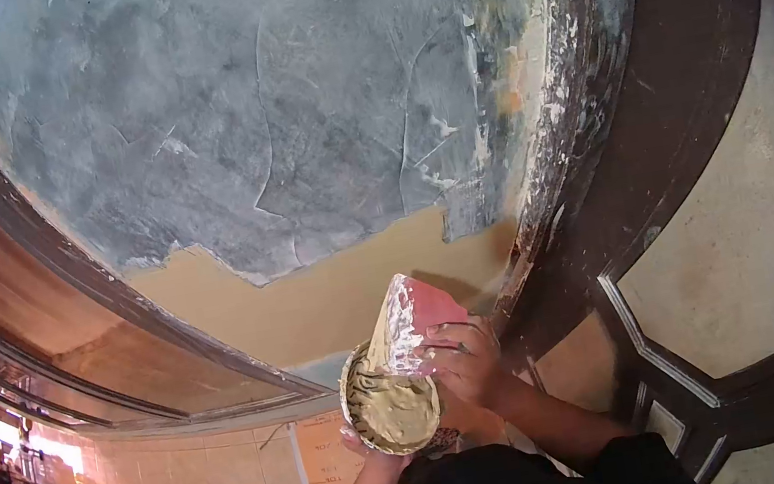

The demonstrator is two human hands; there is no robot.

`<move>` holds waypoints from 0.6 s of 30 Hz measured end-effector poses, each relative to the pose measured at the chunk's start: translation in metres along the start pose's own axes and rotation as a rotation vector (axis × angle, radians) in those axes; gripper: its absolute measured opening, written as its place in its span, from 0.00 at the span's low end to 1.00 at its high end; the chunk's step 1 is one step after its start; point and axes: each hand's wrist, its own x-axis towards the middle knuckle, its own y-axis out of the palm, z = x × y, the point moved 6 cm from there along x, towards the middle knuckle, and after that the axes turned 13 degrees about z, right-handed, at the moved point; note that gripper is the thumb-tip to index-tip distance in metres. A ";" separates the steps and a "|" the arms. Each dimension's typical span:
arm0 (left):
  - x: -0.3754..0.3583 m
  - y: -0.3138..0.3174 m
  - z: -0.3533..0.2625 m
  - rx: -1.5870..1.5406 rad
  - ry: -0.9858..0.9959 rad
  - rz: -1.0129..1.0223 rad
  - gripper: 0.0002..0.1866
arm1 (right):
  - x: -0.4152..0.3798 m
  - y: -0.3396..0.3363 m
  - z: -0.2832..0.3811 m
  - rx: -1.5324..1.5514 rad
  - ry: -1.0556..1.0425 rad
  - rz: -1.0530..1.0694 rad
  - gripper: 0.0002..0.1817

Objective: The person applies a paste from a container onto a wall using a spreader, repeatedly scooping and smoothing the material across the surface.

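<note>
The wall surface fills most of the view: a wide grey, patchy coat (334, 98) with raised ridges ends in a ragged edge above a smooth tan band (306, 305). Dark trim (671, 55) curves down the right side, with whitish smears along its inner border, and a tiled floor (171, 479) lies at lower left. In front of the tan band, the left hand (379, 458) supports a round tub (348, 412) from beneath and the side, its mouth showing thick, cream-coloured paste (400, 417). The right hand (467, 361) grasps a pink spreader (432, 304), fingers closed across its face, above the tub's mouth; its paler side is smeared with paste. The step in hand looks like gathering or working paste on the spreader; whether its lower edge touches the rim is hard to tell, as fingers and smears hide it. Lifting it clear would call for a firm grip, a steady tub and a slight tilt to keep the load on.
</note>
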 end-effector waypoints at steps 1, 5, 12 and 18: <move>-0.001 -0.002 -0.001 0.001 -0.003 -0.002 0.54 | 0.001 0.000 0.003 -0.017 -0.037 -0.003 0.15; 0.001 -0.018 -0.001 -0.083 -0.023 -0.033 0.53 | 0.007 0.006 0.014 -0.058 -0.108 -0.043 0.15; -0.001 -0.049 0.001 -0.406 -0.051 0.017 0.45 | 0.011 0.032 0.032 0.020 -0.157 0.004 0.17; -0.005 -0.061 -0.010 -0.356 -0.128 -0.085 0.43 | 0.001 0.045 -0.015 0.507 0.253 -0.103 0.13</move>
